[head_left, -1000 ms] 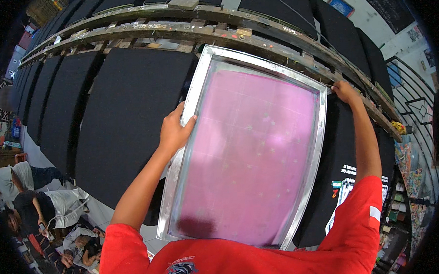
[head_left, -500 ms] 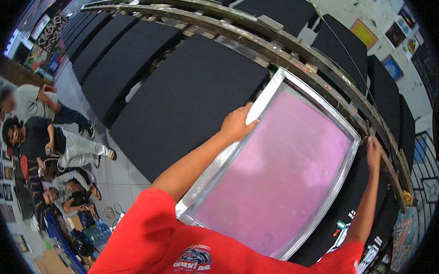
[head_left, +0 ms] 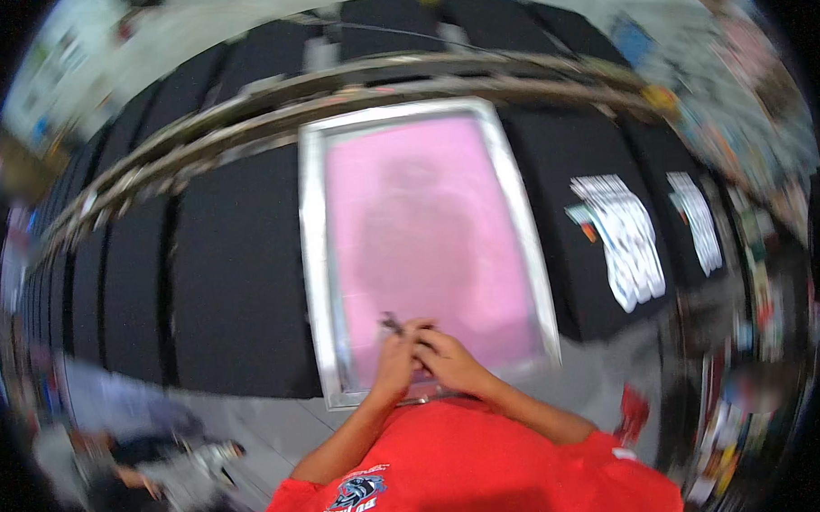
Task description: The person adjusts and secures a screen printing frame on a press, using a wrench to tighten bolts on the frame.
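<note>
A silver-edged screen-printing frame (head_left: pixel 314 232) with pink mesh (head_left: pixel 427 228) lies in front of me, its far edge by the rail. Close to its near edge, my left hand (head_left: pixel 396 363) and my right hand (head_left: pixel 447 361) meet above the mesh, fingers closed. A small dark wrench-like tool (head_left: pixel 392 323) sticks out past the left fingers. Blur and overlapping fingers hide most of it, and its exact kind is unclear. A dark shadow or reflection falls across the mesh.
Black flat boards (head_left: pixel 239 271) stand in a row to the left, with more beyond the long rail (head_left: pixel 350 96). At right, another black board (head_left: pixel 560 151) bears a white print (head_left: pixel 622 240). People (head_left: pixel 165 486) are blurred at lower left.
My left hand has let go of the frame's side, and my right hand has come back from the rail. Both now meet over the near mesh. My view has turned to face the frame squarely.
</note>
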Action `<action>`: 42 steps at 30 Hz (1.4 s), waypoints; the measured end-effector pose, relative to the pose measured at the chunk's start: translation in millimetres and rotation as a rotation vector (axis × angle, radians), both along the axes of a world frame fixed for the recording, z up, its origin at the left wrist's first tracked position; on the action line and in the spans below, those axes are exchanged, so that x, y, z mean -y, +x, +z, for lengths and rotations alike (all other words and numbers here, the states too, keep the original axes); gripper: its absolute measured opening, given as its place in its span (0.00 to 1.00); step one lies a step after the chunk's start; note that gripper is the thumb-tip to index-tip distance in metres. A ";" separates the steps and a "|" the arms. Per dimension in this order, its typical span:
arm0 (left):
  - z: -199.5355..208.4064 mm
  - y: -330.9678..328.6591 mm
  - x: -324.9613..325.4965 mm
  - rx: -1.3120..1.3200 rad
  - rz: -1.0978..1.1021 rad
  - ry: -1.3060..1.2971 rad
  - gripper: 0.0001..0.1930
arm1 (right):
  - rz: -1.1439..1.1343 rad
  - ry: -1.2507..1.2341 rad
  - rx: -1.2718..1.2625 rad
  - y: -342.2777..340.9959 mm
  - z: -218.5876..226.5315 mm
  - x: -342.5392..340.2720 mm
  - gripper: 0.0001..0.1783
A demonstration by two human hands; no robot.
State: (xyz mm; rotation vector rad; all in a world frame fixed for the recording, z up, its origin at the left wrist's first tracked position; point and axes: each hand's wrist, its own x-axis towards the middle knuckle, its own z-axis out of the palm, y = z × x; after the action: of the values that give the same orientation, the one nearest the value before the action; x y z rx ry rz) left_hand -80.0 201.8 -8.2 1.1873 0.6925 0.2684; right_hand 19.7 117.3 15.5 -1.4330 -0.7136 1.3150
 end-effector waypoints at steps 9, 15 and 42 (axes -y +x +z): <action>13.7 -4.4 -108.8 0.211 0.373 -0.155 0.32 | -0.412 0.100 0.268 -31.3 46.3 179.8 0.13; 103.3 50.6 27.2 0.280 0.160 0.475 0.27 | -1.015 -0.072 0.302 -36.5 11.5 337.4 0.14; 21.8 622.0 627.4 0.112 -1.480 0.775 0.26 | -1.113 -0.748 0.388 394.2 -274.6 951.0 0.21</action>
State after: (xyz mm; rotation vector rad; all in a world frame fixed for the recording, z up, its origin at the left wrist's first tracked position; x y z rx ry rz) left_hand 542.0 -425.6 13.6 2.0834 -0.5660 -0.7084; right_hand 413.9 -833.8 -259.1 -2.2160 0.4398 0.3845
